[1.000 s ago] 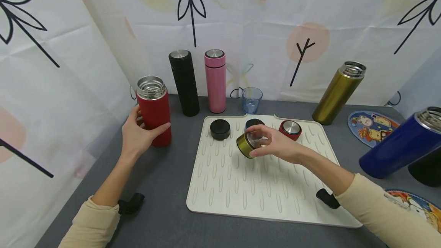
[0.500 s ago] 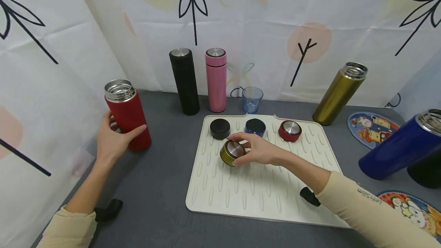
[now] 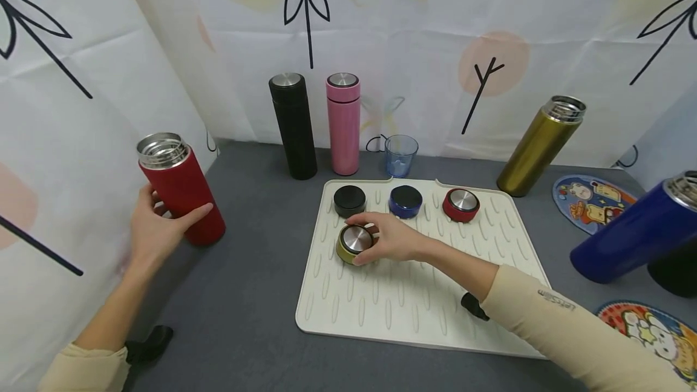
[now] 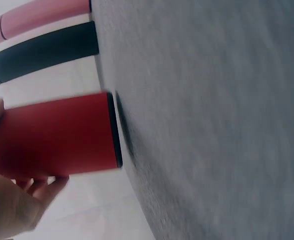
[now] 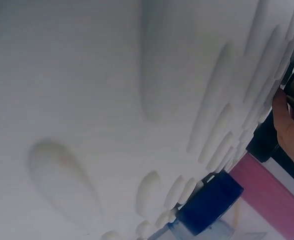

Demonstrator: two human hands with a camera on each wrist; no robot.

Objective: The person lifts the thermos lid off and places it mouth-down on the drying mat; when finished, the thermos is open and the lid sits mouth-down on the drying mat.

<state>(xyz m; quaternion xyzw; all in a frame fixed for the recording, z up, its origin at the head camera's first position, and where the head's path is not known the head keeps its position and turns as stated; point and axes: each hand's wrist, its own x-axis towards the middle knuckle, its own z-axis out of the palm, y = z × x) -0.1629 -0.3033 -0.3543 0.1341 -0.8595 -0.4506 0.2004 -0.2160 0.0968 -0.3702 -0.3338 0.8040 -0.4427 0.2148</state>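
Note:
My left hand (image 3: pixel 155 231) grips a red thermos bottle (image 3: pixel 182 192) at the left of the table. Its steel mouth is uncapped, and the bottle leans a little left in the head view. In the left wrist view the bottle's base is very close to the grey tabletop (image 4: pixel 211 100); I cannot tell if they touch. With thumb and fingers, my right hand (image 3: pixel 393 238) pinches a gold bottle lid (image 3: pixel 356 239) with a steel top, at the white ridged mat (image 3: pixel 403 313). Behind it are a black lid (image 3: pixel 350 199), a blue lid (image 3: pixel 405 202) and a red lid (image 3: pixel 461 205).
Black (image 3: pixel 294 129) and pink (image 3: pixel 343 126) thermoses stand at the back beside a blue glass (image 3: pixel 400 156). Uncapped gold (image 3: pixel 536 150) and blue (image 3: pixel 634 231) bottles stand right, near a dark object (image 3: pixel 675 271) and two cartoon mats (image 3: pixel 590 201). Fabric hangs behind and left.
My left hand has moved the red bottle left and toward me. My right hand has carried the gold lid left to a place in front of the black lid.

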